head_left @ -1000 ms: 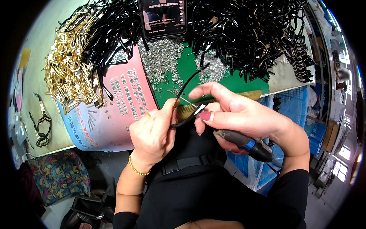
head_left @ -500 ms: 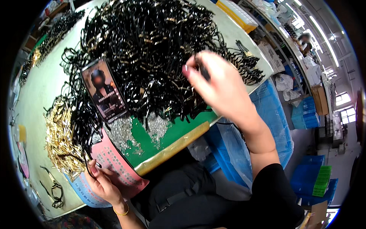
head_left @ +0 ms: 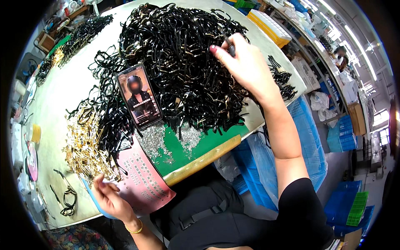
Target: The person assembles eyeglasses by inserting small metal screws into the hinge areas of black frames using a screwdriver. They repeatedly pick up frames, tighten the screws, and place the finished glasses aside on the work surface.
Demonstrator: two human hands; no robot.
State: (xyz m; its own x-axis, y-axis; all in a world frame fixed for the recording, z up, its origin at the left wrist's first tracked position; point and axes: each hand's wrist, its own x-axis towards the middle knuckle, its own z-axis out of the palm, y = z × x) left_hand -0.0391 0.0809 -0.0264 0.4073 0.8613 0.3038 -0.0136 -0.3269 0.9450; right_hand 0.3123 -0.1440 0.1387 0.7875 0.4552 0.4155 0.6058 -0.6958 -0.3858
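Note:
My right hand (head_left: 252, 68) is closed round a slim black-handled tool (head_left: 230, 46) over the right part of a big heap of black cord-like loops (head_left: 175, 54) with gold fittings. Its far end is lost against the black heap. Below a pile of thin gold metal pieces (head_left: 85, 143), my left hand (head_left: 112, 202) is held palm up with its fingers apart, and nothing shows in it. A pink printed sheet (head_left: 143, 183) lies beside that hand. Tiny silver metal bits (head_left: 154, 143) are scattered on a green mat (head_left: 173, 160).
A lit phone (head_left: 139, 98) leans on the heap's left side. One loose black-and-gold loop (head_left: 68, 200) lies at the table's near left. Blue plastic crates (head_left: 258, 177) stand right of my lap. A yellow-and-white box (head_left: 268, 27) sits at the far right edge.
My right hand has moved up and away over the heap with the tool. The dark strip at my left fingers no longer shows there, and those fingers have opened. The whole view has shifted slightly.

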